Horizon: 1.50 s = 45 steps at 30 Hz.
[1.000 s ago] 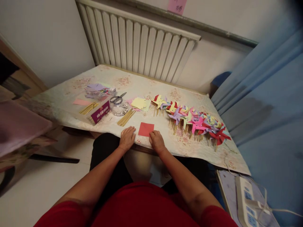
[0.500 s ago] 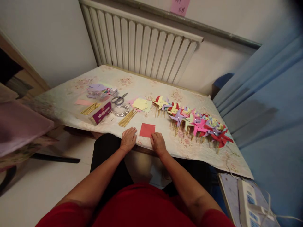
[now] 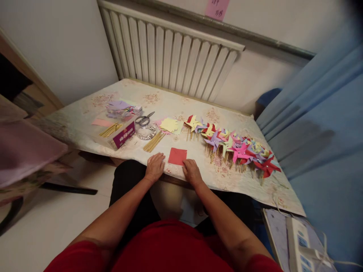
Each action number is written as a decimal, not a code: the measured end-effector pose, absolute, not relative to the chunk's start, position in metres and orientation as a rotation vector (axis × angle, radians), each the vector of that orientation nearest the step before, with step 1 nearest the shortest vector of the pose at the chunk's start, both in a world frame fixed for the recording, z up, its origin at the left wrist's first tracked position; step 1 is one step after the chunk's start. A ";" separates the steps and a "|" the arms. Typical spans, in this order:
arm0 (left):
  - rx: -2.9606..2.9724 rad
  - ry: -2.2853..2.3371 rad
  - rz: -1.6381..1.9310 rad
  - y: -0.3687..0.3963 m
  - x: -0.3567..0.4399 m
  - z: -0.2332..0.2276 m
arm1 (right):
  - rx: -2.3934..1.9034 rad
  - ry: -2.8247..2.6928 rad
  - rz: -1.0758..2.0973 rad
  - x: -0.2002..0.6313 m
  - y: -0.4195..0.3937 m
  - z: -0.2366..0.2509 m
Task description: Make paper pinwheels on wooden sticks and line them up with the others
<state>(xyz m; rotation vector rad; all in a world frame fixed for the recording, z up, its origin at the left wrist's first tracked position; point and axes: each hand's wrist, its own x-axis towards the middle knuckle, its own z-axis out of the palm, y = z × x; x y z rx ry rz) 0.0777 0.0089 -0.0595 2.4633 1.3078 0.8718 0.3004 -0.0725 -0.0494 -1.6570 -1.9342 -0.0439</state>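
A red paper square (image 3: 177,156) lies flat near the table's front edge. My left hand (image 3: 154,166) rests palm down on the table just left of the square, holding nothing. My right hand (image 3: 191,172) rests at the square's near right corner, its fingertips touching the paper's edge. A long row of finished paper pinwheels (image 3: 232,145) on wooden sticks lies to the right of the square.
Further back lie yellow paper squares (image 3: 169,124), wooden sticks (image 3: 153,141), scissors (image 3: 143,119), a clear round lid (image 3: 145,132) and a purple box (image 3: 122,133). A radiator (image 3: 170,53) stands behind the table (image 3: 85,113). A blue curtain (image 3: 320,113) hangs right; a power strip (image 3: 297,241) lies low right.
The view has shifted slightly; both hands stay resting beside the red square, with no visible change in what they touch.
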 end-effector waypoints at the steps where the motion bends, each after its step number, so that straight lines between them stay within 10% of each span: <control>1: 2.461 1.303 0.888 0.009 0.078 -0.060 | -1.651 -1.938 -0.033 0.301 -0.072 -0.049; 45: 2.465 1.284 0.928 0.008 0.078 -0.061 | -1.657 -1.926 0.005 0.302 -0.073 -0.050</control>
